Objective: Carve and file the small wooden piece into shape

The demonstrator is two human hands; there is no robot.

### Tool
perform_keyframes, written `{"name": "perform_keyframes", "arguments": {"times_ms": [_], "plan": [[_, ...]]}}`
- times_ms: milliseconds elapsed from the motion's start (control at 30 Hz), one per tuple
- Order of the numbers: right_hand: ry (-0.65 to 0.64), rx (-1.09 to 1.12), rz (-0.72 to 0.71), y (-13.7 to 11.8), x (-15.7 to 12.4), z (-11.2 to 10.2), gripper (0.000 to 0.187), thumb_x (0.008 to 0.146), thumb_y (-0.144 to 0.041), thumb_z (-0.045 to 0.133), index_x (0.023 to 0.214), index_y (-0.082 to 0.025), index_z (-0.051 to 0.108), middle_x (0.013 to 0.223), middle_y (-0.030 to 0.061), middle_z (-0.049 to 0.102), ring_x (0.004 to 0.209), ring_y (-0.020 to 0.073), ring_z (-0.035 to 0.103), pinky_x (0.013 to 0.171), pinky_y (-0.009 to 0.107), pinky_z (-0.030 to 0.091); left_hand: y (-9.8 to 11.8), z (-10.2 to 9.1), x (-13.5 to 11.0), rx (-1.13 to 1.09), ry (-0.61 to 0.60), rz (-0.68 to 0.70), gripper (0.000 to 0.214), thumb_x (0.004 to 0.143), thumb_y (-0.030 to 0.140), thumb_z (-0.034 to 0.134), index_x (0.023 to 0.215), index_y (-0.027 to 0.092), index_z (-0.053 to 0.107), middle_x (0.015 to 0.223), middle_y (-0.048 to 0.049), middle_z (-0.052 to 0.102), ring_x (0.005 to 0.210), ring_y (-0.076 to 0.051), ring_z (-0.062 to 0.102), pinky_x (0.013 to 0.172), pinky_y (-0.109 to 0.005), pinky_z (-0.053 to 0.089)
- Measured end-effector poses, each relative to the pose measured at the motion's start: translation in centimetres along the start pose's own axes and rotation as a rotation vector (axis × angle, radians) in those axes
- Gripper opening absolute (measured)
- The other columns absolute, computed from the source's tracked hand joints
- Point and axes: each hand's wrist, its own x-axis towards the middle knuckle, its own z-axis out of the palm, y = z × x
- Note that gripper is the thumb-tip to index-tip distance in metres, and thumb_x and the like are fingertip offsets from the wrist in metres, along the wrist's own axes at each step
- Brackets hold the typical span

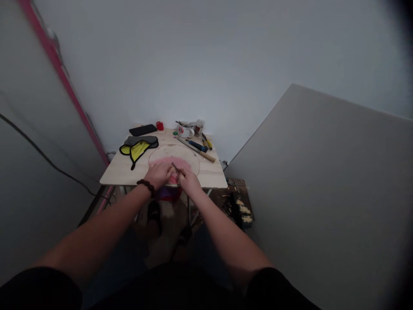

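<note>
My right hand is closed around a thin grey metal tool, whose narrow tip points up and to the left; its exact kind is too small to tell. Close beside it, my left hand, with a dark beaded bracelet on the wrist, has its fingers bent together near the tool. Whatever the left fingers hold is hidden or too small to name. Both hands are over the near part of a round pale board, where pink powder is spread.
On the wooden table are a grey-and-yellow cloth, a black flat case, a red box, a white mug, a wooden-handled file and blue-handled tool. A pale panel stands at right.
</note>
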Motion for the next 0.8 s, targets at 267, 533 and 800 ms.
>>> {"name": "perform_keyframes", "arguments": {"times_ms": [267,533,800], "plan": [[-0.003,0.072,-0.019,0.76,0.71,0.55,0.052,0.114,-0.021,0.055,0.159,-0.033,0.079,0.138,0.0053,0.088,0.126,0.0235,0.081,0.121,0.038,0.058,-0.35,0.23,0.09,-0.032,-0.015,-0.005,0.040,0.118,0.045,0.050,0.120,0.022,0.083,0.129,-0.0169,0.086,0.122,-0.035,0.076,0.105,-0.045,0.052],[0.012,0.086,-0.042,0.88,0.65,0.67,0.049,0.114,-0.021,0.060,0.156,-0.035,0.080,0.137,0.0052,0.088,0.128,0.0250,0.081,0.120,0.038,0.059,-0.19,0.27,0.15,-0.027,-0.007,-0.004,0.043,0.118,0.045,0.048,0.118,0.021,0.083,0.125,-0.0178,0.086,0.119,-0.036,0.076,0.105,-0.046,0.052],[-0.006,0.056,-0.063,0.26,0.57,-0.01,0.051,0.114,-0.020,0.055,0.158,-0.033,0.079,0.140,0.0065,0.087,0.132,0.0248,0.080,0.120,0.039,0.058,-0.36,0.16,0.09,0.013,-0.005,-0.005,0.046,0.119,0.049,0.047,0.105,0.021,0.082,0.119,-0.0170,0.087,0.113,-0.034,0.078,0.097,-0.043,0.052]]}}
